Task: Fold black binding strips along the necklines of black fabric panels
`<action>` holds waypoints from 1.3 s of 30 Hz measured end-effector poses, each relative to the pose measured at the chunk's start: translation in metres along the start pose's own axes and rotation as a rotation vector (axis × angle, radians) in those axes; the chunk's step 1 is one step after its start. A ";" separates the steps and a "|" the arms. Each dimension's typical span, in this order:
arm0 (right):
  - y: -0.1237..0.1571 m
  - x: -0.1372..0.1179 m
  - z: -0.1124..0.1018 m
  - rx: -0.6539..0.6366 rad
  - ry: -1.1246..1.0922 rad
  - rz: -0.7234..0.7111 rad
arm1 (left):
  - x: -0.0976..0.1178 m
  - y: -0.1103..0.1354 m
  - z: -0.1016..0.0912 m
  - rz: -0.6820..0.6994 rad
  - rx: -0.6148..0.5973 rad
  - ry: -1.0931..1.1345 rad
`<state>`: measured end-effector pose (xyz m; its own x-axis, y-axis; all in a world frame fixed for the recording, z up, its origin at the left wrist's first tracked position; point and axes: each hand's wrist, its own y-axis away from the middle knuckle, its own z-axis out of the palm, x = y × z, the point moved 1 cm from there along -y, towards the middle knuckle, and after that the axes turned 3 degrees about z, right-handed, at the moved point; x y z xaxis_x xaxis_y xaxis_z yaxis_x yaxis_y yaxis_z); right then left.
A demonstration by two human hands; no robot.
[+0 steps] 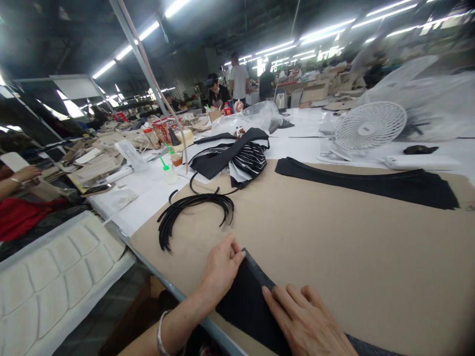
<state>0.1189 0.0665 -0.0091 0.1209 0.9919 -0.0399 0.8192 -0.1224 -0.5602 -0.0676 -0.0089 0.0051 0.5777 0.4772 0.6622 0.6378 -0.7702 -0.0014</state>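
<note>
A black fabric piece lies at the front edge of the table, with a greyer strip along its far edge. My left hand pinches the piece's far corner between thumb and fingers. On the strip, my right hand rests flat with its fingers stretched out, hiding part of the fabric. Beyond my left hand lies a bundle of narrow black strips, curved into an arc. Another long black fabric piece is spread out at the far right.
Brown paper covers the near table. Behind it are a pile of black cut pieces, a white fan and green-tipped bottles. A quilted pale pad stands left of the table edge. People work in the background.
</note>
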 end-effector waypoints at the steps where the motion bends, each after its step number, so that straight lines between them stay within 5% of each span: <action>1: 0.000 0.000 0.000 0.003 -0.003 0.003 | 0.000 0.002 -0.003 0.031 0.022 -0.003; 4: 0.000 -0.001 0.000 0.005 -0.004 0.012 | -0.001 0.012 -0.012 0.377 0.007 -0.061; 7: 0.002 -0.002 0.000 0.000 -0.004 0.032 | -0.007 0.022 -0.013 0.787 -0.131 -0.195; 9: 0.003 -0.003 -0.001 0.001 0.000 0.039 | -0.016 0.024 -0.013 0.871 -0.177 -0.257; 15: 0.000 -0.004 -0.003 -0.042 0.010 0.050 | -0.033 0.013 -0.019 0.794 -0.175 -0.112; 20: -0.004 -0.006 -0.005 -0.071 -0.029 0.103 | -0.023 -0.008 -0.028 0.657 -0.168 0.047; 28: -0.026 -0.016 0.007 -0.165 -0.146 0.501 | 0.005 -0.041 -0.028 0.761 -0.553 -0.223; 39: -0.057 -0.016 0.021 -0.369 -0.264 0.760 | -0.003 -0.059 -0.024 0.782 -0.647 -0.183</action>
<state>0.0589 0.0578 0.0061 0.6105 0.6076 -0.5081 0.7040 -0.7102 -0.0035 -0.1196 0.0250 0.0210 0.8164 -0.2398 0.5253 -0.3148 -0.9475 0.0566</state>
